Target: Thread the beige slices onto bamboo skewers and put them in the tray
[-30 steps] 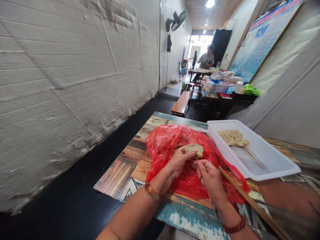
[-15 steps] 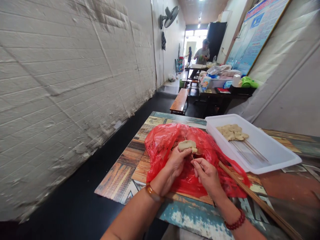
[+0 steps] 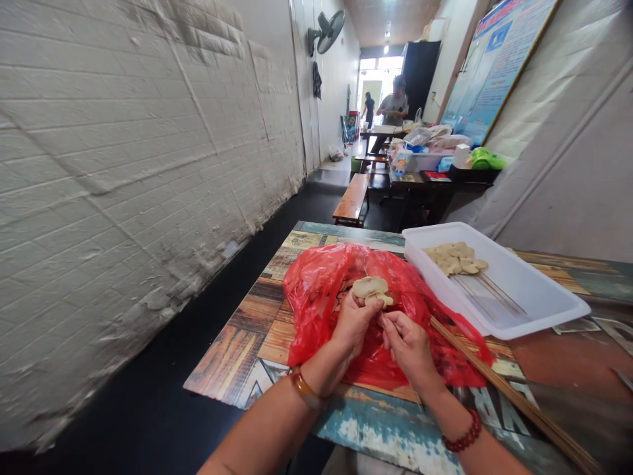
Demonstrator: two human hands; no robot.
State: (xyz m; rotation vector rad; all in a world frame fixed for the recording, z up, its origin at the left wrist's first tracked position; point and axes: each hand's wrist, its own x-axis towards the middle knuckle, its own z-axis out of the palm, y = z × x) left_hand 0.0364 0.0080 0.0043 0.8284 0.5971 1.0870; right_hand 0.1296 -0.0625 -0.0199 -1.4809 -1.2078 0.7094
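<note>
Over an open red plastic bag (image 3: pixel 316 280) on the table, my left hand (image 3: pixel 352 324) is closed on pale beige, flat food slices (image 3: pixel 370 287). A thin wooden skewer runs through them, mostly hidden by the slices and fingers. My right hand (image 3: pixel 409 340) pinches the skewer's lower part just below the left fingers. More slices lie in the bag, partly covered by its folds and my hand. To the right, a bundle of bare skewers (image 3: pixel 514 390) rests across the bag's edge and the table. Loaded skewers of similar slices (image 3: pixel 455 258) lie in a white plastic tray (image 3: pixel 548 297).
The wood-patterned table (image 3: pixel 222 363) has its left edge beside a dark floor. Beyond it stand a wooden bench (image 3: pixel 352 199) and another table heaped with bags and boxes. A wall fan (image 3: pixel 329 31) hangs at the left. Two people are in the background.
The lower slice shows more fully beneath the upper one in my left hand. Both hands stay close together over the bag. The camera view has shifted slightly.
</note>
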